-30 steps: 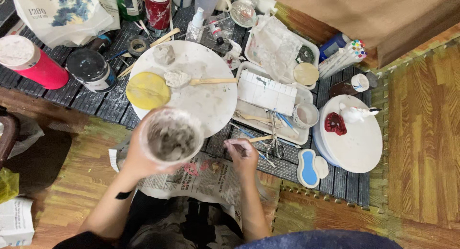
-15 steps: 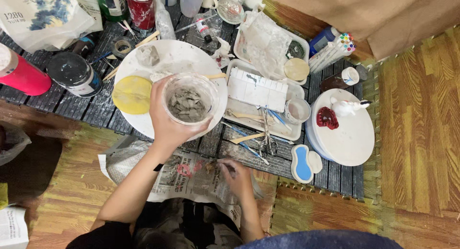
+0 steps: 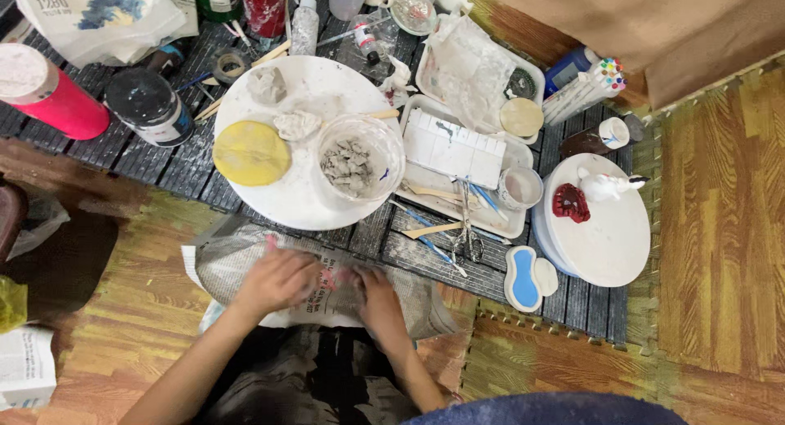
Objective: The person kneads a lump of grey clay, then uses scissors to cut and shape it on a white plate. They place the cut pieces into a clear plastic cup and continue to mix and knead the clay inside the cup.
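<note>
Your left hand (image 3: pixel 276 279) lies palm down on the crumpled newspaper (image 3: pixel 327 286) in your lap, fingers loosely spread and flat on the paper, holding nothing. Your right hand (image 3: pixel 378 296) rests just beside it on the same sheet, fingers curled lightly against the paper; you cannot tell whether anything small sits under it. The newspaper is one grey sheet with a pink patch between your two hands, and it reaches up to the near edge of the desk (image 3: pixel 163 167).

Just past your hands, on the dark slatted desk, stands one clear plastic cup (image 3: pixel 360 159) with grey lumps of clay inside. It sits on the right edge of a round white board (image 3: pixel 307 200). On that board also lie one flat yellow disc (image 3: pixel 251 153) and two small grey clay lumps.

Left of the board stand two containers: a dark-lidded jar (image 3: pixel 150 106) with a white label band and, further left, a red cylinder (image 3: pixel 45 90) with a pale top. Right of the cup, a white tray (image 3: pixel 458 151) holds a white block and several thin tools. Further right a second round white board (image 3: pixel 605 233) carries one red piece and one white figure. A bundle of markers (image 3: pixel 585 90) with coloured caps lies above it.
</note>
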